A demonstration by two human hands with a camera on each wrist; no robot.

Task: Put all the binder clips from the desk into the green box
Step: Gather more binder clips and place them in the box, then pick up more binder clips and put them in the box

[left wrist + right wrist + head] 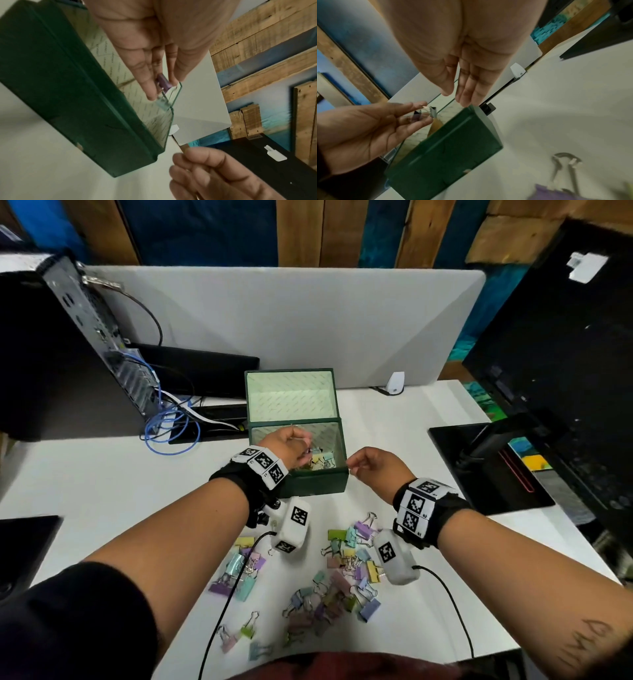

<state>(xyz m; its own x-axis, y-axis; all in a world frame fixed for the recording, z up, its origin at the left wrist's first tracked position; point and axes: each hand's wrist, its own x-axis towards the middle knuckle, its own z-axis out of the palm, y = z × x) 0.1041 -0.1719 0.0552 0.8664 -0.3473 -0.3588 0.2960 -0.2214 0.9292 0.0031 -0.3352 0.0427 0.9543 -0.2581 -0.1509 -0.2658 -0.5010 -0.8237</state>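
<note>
The green box stands open on the white desk, its lid upright behind it, with a few pastel binder clips inside. My left hand hovers over the box with straight fingers. A purple clip and a pale clip are at its fingertips, loose. My right hand hangs beside the box's front right corner and holds nothing; its fingers point down at the rim. Several pastel clips lie scattered on the desk in front of the box, under my wrists.
A computer tower with blue cable stands at the left. A black monitor and its base stand at the right. A grey partition closes the back, with a small white device in front of it.
</note>
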